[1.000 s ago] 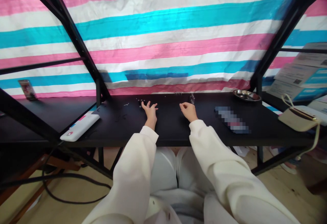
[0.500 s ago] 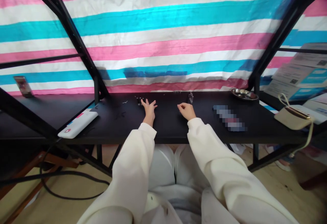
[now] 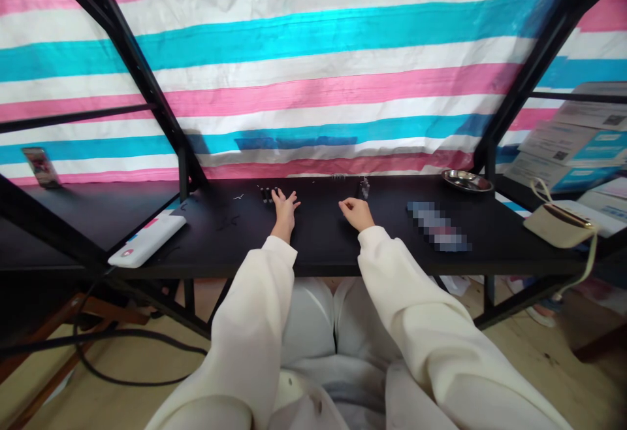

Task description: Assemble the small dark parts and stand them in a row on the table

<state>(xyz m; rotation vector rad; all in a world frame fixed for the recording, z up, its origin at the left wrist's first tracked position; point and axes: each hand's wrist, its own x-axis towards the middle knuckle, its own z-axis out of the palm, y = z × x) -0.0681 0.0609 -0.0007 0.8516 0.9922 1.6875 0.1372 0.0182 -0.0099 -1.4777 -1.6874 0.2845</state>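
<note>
My left hand [image 3: 285, 209] is over the black table with its fingers spread. Beside its fingertips, on the left, stands a small group of dark cylinders with pale ends [image 3: 267, 195]; whether a finger touches one I cannot tell. My right hand [image 3: 357, 213] is closed, thumb and fingers pinched together above the tabletop. What it pinches, if anything, is too small to make out. Just beyond it lies a cluster of small grey pieces [image 3: 365, 188]. Farther back, a row of similar tiny pieces [image 3: 337, 176] sits along the table's rear edge.
A white oblong device [image 3: 147, 242] rests at the table's left end. To the right are a blurred-out item [image 3: 437, 226], a shiny metal dish [image 3: 467, 181] and a cream pouch [image 3: 559, 224]. Black frame posts [image 3: 169, 126] rise on both sides before a striped sheet [image 3: 323, 83].
My left hand has shifted slightly, uncovering more of the dark cylinders beside it. My right hand stays pinched in nearly the same place. The whole view has drifted a little.
</note>
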